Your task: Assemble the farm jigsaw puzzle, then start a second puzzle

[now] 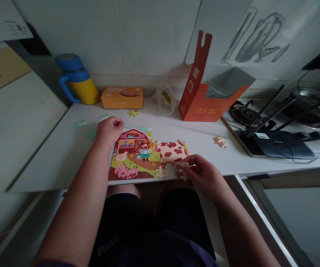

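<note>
A partly joined farm jigsaw puzzle (132, 165) lies on the white tabletop, showing a red barn, a farmer, a pig and a spotted cow. My right hand (203, 174) pinches a brown and white puzzle piece (182, 170) at the puzzle's lower right, beside a gap below the cow. At the upper left corner my left hand (108, 129) is closed with its fingers curled; what is in them, if anything, is hidden. Loose pale green pieces (80, 124) lie left of that hand. Another loose piece, yellowish (133, 113), sits above the barn, and a brown one (220, 141) is off to the right.
Along the wall stand a blue and yellow jug (83, 87), an orange puzzle box (122, 100), a clear plastic bag (165, 100) and a tall open orange carton (204, 105). A black router (282, 142) with antennas and a gas burner (246, 113) are at the right.
</note>
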A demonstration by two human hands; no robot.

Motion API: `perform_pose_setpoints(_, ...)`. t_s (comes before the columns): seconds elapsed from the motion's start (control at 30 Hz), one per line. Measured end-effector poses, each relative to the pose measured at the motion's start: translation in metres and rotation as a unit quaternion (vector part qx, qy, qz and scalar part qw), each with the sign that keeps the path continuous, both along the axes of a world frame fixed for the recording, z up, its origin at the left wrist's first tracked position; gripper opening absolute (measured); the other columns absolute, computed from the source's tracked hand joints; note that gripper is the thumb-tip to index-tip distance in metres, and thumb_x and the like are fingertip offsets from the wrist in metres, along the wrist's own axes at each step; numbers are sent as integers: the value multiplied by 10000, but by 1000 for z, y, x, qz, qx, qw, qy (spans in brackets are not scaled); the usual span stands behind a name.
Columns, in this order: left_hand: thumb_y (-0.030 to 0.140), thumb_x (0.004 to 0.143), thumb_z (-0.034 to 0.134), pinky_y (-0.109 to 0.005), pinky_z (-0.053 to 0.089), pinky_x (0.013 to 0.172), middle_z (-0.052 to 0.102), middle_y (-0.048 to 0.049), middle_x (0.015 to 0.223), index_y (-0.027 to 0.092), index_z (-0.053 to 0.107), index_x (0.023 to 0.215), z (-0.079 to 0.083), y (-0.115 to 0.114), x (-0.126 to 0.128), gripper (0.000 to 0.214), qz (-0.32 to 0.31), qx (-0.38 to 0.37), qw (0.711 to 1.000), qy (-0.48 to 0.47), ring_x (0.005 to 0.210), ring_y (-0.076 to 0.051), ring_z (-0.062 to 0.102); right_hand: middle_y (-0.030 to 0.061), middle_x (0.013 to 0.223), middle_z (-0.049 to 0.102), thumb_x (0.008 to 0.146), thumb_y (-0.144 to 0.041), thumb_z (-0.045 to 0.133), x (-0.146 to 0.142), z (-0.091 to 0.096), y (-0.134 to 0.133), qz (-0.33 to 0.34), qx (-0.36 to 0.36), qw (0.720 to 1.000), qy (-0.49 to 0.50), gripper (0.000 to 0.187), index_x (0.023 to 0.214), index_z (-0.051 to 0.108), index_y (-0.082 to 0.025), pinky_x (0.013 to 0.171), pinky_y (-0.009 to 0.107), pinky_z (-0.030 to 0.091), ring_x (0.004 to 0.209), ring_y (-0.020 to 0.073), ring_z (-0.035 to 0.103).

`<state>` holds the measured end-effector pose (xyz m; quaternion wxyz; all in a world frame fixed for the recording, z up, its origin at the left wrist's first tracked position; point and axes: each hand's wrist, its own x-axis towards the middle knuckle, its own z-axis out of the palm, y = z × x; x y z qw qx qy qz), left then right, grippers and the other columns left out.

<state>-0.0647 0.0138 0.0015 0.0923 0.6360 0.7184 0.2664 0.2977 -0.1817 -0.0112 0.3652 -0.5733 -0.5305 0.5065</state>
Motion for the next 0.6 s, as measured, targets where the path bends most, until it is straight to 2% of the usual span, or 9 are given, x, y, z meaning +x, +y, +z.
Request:
perform_pose_setpoints(0.1, 404, 943, 616, -292, 498, 742, 819, -60, 903, 203, 804, 1003, -1, 0, -1, 282, 0, 1, 1000, 5, 808, -228, 707, 3, 865, 700, 925, -544, 806, 1, 0, -1, -29, 19, 999, 29, 363, 982, 608, -245, 645, 274, 501, 745, 157, 649)
perform_pose_setpoints(0.2, 401, 937, 630, -296, 499, 750, 822, -65, 912, 204, 808, 995, -4, 2, -2, 272, 1, 8, 1000, 2, 808, -229, 713, -2, 854, 678, 907, -528, 834, 3, -1, -5, -57, 19, 997, 51, 374, 940, 602, -237, 620, 260, 487, 709, 136, 605)
perform_pose_setpoints(0.37, 388, 930, 647, -298, 507, 778, 827, -70, 953, 194, 809, 1002, -6, 2, -2, 263, -3, 14, 1000, -2, 809, -224, 720, 14, 938, 710, 853, -508, 890, 7, -7, -11, -76, 1, 993, 96, 443, 1083, 625, -237, 679, 288, 578, 749, 152, 680)
perform_pose_setpoints(0.5, 380, 935, 637, -296, 508, 777, 823, -72, 944, 187, 809, 1001, -3, 1, 0, 267, -4, 8, 1000, -2, 805, -224, 717, 33, 1002, 713, 858, -525, 874, 4, -5, -14, -80, -11, 995, 65, 564, 1280, 643, -232, 705, 302, 615, 783, 173, 736)
perform_pose_setpoints(0.6, 376, 929, 645, -300, 506, 782, 820, -73, 936, 187, 813, 998, -2, 0, 1, 262, -4, 10, 1000, 2, 797, -225, 712, 19, 1011, 677, 864, -527, 856, -6, -2, -15, -81, -13, 995, 54, 551, 1294, 666, -238, 716, 305, 627, 792, 177, 756)
